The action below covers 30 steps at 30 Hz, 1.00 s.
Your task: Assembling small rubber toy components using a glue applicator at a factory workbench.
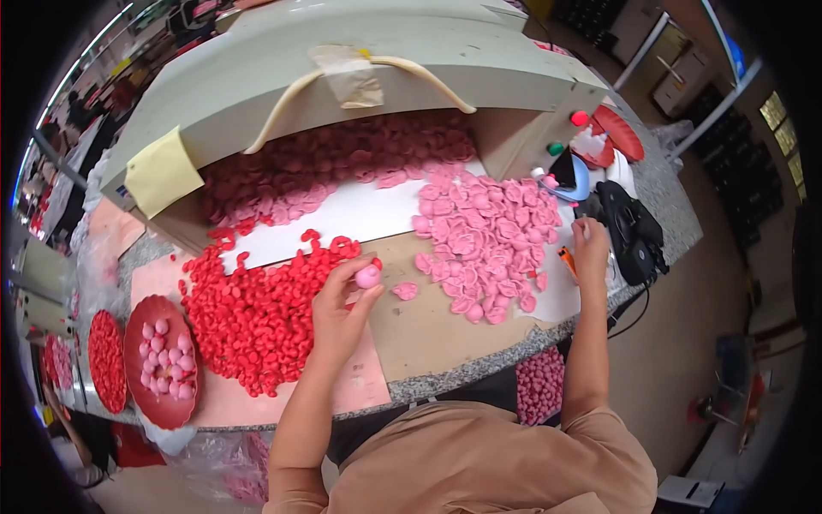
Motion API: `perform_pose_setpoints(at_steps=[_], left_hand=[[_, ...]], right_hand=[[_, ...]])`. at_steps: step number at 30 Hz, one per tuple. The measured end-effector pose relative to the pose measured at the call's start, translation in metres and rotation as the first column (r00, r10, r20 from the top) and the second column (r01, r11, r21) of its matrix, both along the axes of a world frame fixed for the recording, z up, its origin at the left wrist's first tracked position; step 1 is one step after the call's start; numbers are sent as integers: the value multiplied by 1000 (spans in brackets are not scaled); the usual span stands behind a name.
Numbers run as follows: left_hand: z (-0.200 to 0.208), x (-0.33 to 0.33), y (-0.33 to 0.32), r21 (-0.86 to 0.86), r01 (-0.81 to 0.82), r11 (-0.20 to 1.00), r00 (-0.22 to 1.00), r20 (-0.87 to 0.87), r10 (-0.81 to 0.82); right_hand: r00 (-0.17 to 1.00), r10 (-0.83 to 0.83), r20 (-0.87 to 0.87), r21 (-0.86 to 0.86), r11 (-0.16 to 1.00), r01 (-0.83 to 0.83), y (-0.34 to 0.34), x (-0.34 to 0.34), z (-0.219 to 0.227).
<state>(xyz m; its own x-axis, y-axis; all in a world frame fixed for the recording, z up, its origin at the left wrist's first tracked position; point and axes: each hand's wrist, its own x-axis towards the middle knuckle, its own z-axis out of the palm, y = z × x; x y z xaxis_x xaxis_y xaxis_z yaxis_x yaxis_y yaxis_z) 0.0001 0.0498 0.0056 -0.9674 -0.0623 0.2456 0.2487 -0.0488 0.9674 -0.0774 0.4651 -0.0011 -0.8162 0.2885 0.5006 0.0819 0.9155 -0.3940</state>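
Observation:
My left hand point(341, 313) is raised over the edge of the red pile, its thumb and fingers closed round a small pink ball point(368, 276). A bit of red shows at the top of that ball. On the right, my right hand point(589, 248) has its fingertips pinched together beside the blue container; what they hold, if anything, is too small to make out. Between my hands lies a heap of pink cupped pieces point(488, 240), and one loose pink piece point(406, 291) rests near my left hand. Small red curved pieces point(257, 317) are heaped at the left.
A grey box-like machine point(360, 86) with red and green buttons arches over more pink pieces point(334, 158). At the left stand a red tray point(158, 411) of pink balls and another of red pieces point(107, 360). An orange cutter point(567, 259) and a black bag point(631, 227) lie right.

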Motion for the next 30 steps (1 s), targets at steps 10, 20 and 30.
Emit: perform_pose_setpoints(at_steps=[10, 20, 30], left_hand=[[-2, 4, -6, -163, -110, 980, 994, 5, 113], [-1, 3, -14, -202, -113, 973, 992, -82, 99], [-13, 1, -8, -121, -16, 993, 990, -143, -1]], right_hand=[[551, 806, -217, -492, 398, -775, -253, 48, 68], [485, 821, -301, -752, 109, -651, -293, 35, 28], [580, 791, -197, -978, -117, -173, -275, 29, 23]])
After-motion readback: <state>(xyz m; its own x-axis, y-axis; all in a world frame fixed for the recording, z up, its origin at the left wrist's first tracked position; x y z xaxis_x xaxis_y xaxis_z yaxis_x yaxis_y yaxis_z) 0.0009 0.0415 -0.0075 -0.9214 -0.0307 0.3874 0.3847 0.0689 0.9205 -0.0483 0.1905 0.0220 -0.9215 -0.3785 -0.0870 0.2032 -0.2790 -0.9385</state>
